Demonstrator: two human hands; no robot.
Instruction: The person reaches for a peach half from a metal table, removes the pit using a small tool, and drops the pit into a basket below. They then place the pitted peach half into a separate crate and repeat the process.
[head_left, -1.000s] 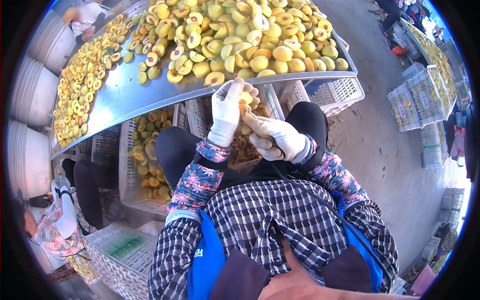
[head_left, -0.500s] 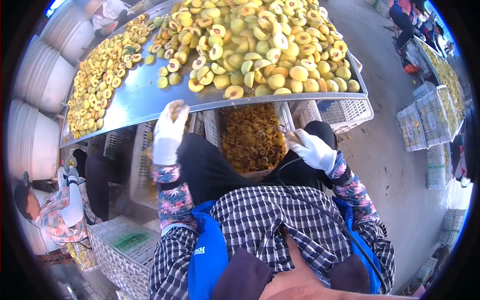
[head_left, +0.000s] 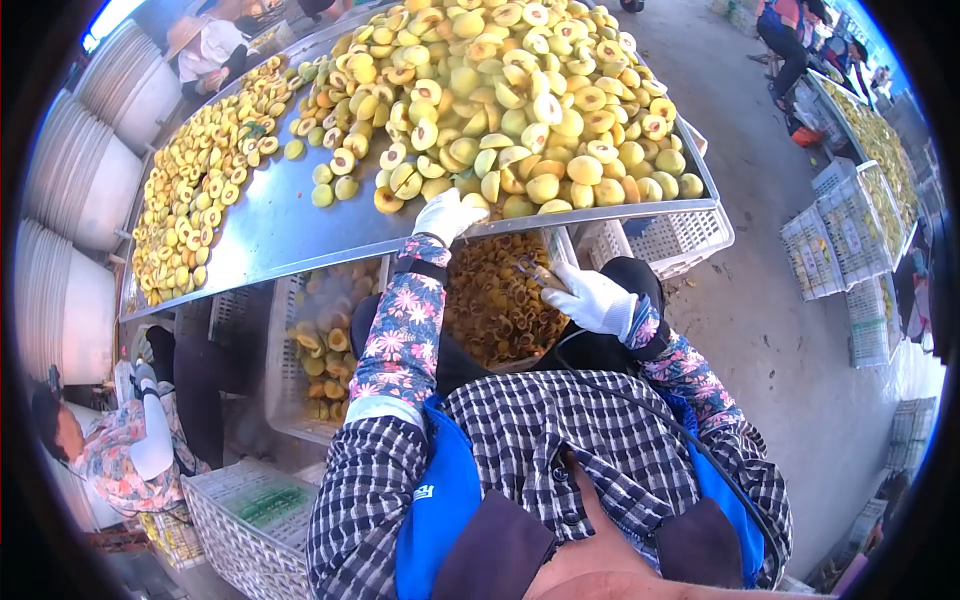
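Observation:
At the near rim of the metal table (head_left: 300, 262), my left hand (head_left: 445, 217) in a white glove has its fingers closed on a yellow peach half (head_left: 475, 203). A large heap of peach halves (head_left: 560, 120) rises just beyond it. My right hand (head_left: 595, 302), also gloved, grips a small pitting tool (head_left: 540, 272) with a metal loop at its tip, held over a white crate. In that crate, between my knees, lie brown-orange ring-shaped fruit scraps (head_left: 500, 310). More peach halves (head_left: 325, 360) fill another crate to the left, partly hidden by my left arm.
A second spread of peach halves (head_left: 205, 180) covers the table's left side. A white crate (head_left: 680, 240) stands under the right corner. Stacked crates (head_left: 840, 235) are at right. A co-worker (head_left: 130, 440) sits at left; another person (head_left: 208, 55) is behind the table.
My left hand has moved right and up to the table's rim and closed on a peach half. My right hand has shifted slightly left with the tool. The view has tilted a little.

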